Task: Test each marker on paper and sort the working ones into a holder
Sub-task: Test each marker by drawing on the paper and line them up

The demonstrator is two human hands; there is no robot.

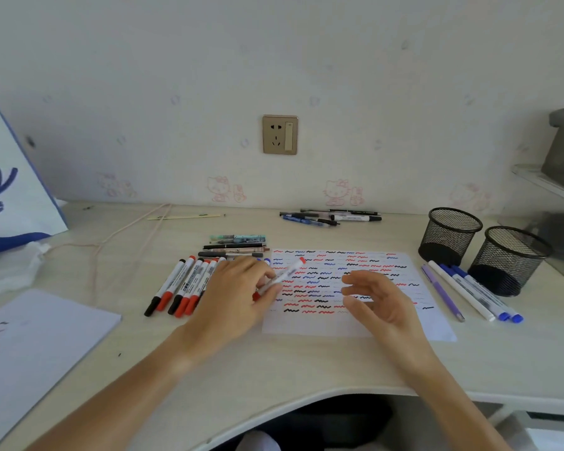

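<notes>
red marker (pixel 279 278) sits pinched in the left hand (pixel 233 299), over the left edge of the test paper (pixel 355 327). its long axis slants from the cap end low by the palm up and right toward the far tip. the right hand (pixel 376 302) hovers just beside it, fingers loosely spread and holding nothing, nearer the two mesh holders (pixel 450 236) standing well apart to the right.

White paper (pixel 355 323) carries rows of red, black and blue squiggles. At nine o'clock of it lie white markers (pixel 179 288) capped red and black; at three o'clock, blue-capped pens (pixel 479 294) and black mesh cups (pixel 450 236).
</notes>
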